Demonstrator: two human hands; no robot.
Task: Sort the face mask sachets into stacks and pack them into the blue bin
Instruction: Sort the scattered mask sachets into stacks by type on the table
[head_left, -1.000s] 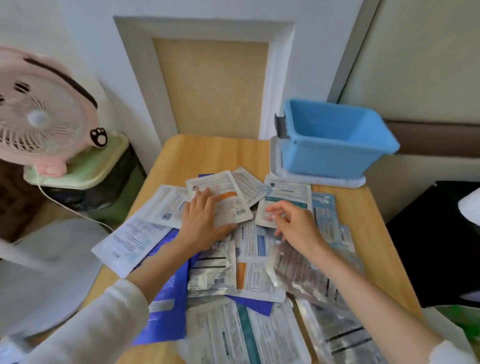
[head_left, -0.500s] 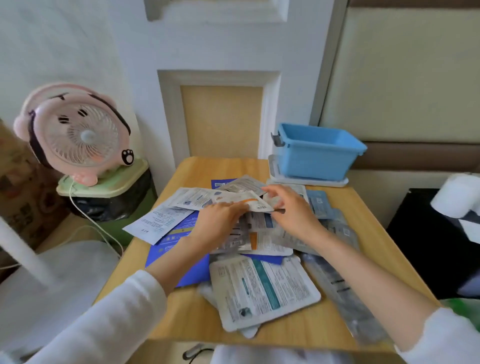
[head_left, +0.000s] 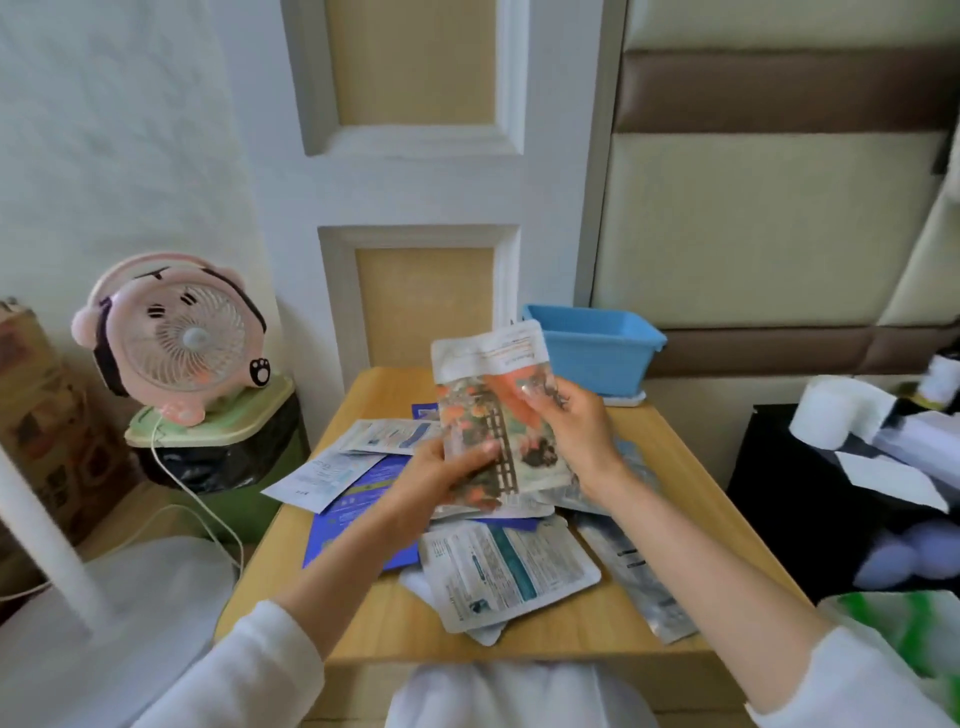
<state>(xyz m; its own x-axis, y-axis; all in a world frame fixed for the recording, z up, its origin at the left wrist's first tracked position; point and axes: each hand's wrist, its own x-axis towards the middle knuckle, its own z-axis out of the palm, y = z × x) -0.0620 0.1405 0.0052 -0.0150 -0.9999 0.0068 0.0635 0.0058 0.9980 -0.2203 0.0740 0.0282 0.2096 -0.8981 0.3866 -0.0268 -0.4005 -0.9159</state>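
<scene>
Looking past the loose sachets (head_left: 506, 569) strewn on the counter (head_left: 571, 623), I had my left hand (head_left: 447, 470) and right hand (head_left: 576, 426) holding an orange-printed sachet (head_left: 493, 410) upright, fingers (head_left: 480, 448) curled round its side edges, judging it light, floppy and slick, the blue bin (head_left: 597, 348) just beyond.

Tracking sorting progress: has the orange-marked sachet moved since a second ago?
Yes, upward: the orange-marked sachet lay flat on the pile; left hand and right hand now hold it above the table.
</scene>
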